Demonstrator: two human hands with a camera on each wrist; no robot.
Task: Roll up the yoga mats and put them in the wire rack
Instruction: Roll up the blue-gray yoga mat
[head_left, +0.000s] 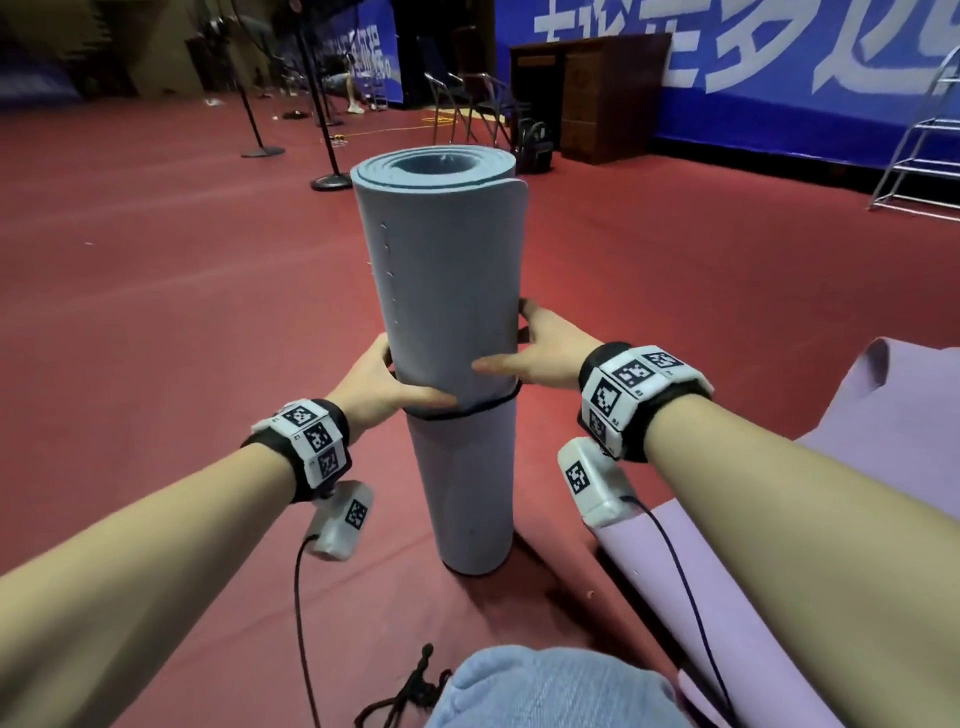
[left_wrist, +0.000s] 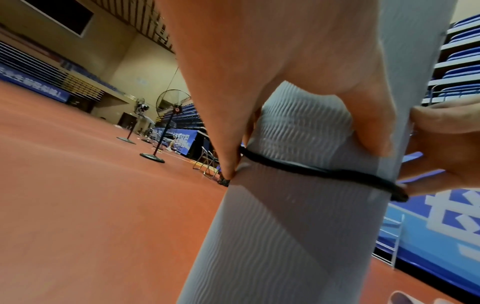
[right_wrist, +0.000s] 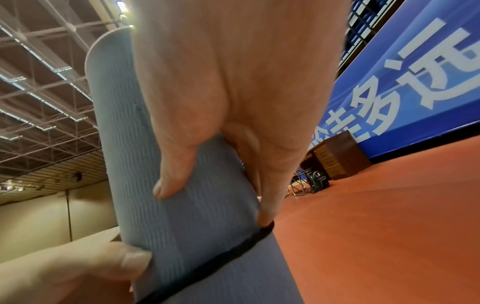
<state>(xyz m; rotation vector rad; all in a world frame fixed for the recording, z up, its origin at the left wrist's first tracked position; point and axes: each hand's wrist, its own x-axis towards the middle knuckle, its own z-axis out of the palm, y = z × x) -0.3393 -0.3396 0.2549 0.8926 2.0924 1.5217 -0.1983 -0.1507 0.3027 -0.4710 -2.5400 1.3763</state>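
The left hand (head_left: 382, 382) wraps around the left side of the rolled grey-blue yoga mat (head_left: 447, 291), thumb lying across the front and fingers curled behind, just above a black elastic band (head_left: 467, 410) that circles the roll. In the left wrist view the fingers (left_wrist: 228, 164) reach down to the band and touch it. The right hand (head_left: 540, 348) clasps the right side of the roll at about the same height, thumb flat on the front and fingers bent around the back; in the right wrist view one fingertip (right_wrist: 265, 218) meets the band at the roll's edge. So both hands are closed on the mat, facing each other with the roll between them.

The mat stands upright on its end on the red floor (head_left: 182, 291), directly in front of the person, its spiral top open to view. A purple mat (head_left: 852, 467) lies unrolled on the floor to the right, and a black cord (head_left: 410, 691) lies near the person's knee (head_left: 545, 691).

The room is a large sports hall. Blue banners (head_left: 779, 67) with white lettering line the far wall, a brown wooden desk (head_left: 597, 93) and folding chairs (head_left: 467, 104) stand before them, and black stands (head_left: 327, 156) rise from the floor on the left.
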